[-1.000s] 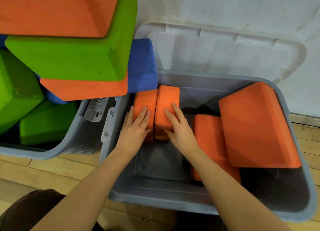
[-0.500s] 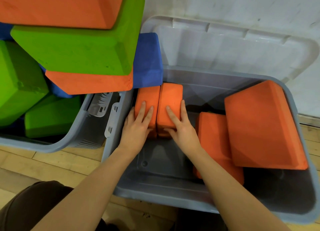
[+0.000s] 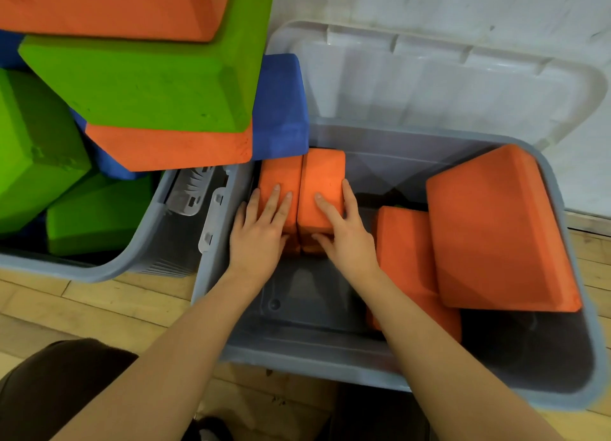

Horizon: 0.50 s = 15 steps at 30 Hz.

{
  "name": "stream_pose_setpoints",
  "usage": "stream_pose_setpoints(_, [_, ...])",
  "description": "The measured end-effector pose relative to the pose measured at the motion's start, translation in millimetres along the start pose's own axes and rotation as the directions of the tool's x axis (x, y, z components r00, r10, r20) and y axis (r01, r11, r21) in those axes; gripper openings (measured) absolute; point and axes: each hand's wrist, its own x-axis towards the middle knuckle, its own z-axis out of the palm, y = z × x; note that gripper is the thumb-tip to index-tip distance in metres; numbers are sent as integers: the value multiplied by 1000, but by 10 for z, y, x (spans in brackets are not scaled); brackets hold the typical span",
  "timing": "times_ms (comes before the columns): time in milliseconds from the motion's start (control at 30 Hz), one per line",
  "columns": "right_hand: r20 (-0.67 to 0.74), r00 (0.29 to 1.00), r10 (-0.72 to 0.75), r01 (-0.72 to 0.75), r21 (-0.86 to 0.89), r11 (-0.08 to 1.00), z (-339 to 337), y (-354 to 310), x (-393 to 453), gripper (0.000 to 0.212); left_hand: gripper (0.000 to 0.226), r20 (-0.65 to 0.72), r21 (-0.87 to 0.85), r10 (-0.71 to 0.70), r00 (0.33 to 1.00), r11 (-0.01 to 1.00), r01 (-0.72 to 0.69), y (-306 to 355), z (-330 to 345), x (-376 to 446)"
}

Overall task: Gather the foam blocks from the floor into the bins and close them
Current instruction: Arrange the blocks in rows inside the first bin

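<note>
No readable text, label, brand, number or sign on any surface in view.

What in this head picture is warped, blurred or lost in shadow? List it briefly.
Head view: wide-angle bending curves the open lid and the bin rim; soft, even light, no glare; deep shadow fills the bin's near right corner; the oversized green block up close looks soft, while the left hand and right hand on the two upright orange blocks stay fairly sharp.
</note>
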Motion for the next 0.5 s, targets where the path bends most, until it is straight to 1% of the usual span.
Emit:
stream_pose_setpoints(67, [14, 1000, -17, 18, -71, 997, -45, -5, -35, 79, 94, 70, -19, 6, 998, 1000, -4, 22, -58, -54])
stream_pose_setpoints(133, [26, 999, -46, 49, -141, 989, -148, 19, -97, 83, 94, 125, -56, 9, 992, 998, -2, 34, -118, -120])
stream_pose_setpoints(200, [-6, 998, -66, 64, -190, 980, -323, 59, -196, 81, 89, 124, -100, 31, 992, 995, -18, 87, -217, -170])
stream_pose_setpoints(267, [-82, 994, -69, 49, -232, 971, -537, 110, -326, 72, 83, 83, -161, 64, 995, 986, -50, 223, -309, -183])
stream_pose_setpoints(400, [-252, 968, -12, -76, -339, 938, -983, 245, -632, 58, 65, 75, -274, 144, 987, 954, -119, 693, -456, -72])
stream_pose_setpoints(467, [-324, 946, 28, -152, -365, 918, -1209, 331, -780, 57, 56, 75, -282, 234, 969, 937, -205, 969, -508, -6])
stream_pose_setpoints(500, [-360, 931, 58, -200, -373, 906, -1321, 380, -852, 57, 56, 88, -283, 279, 956, 928, -244, 1107, -521, 35])
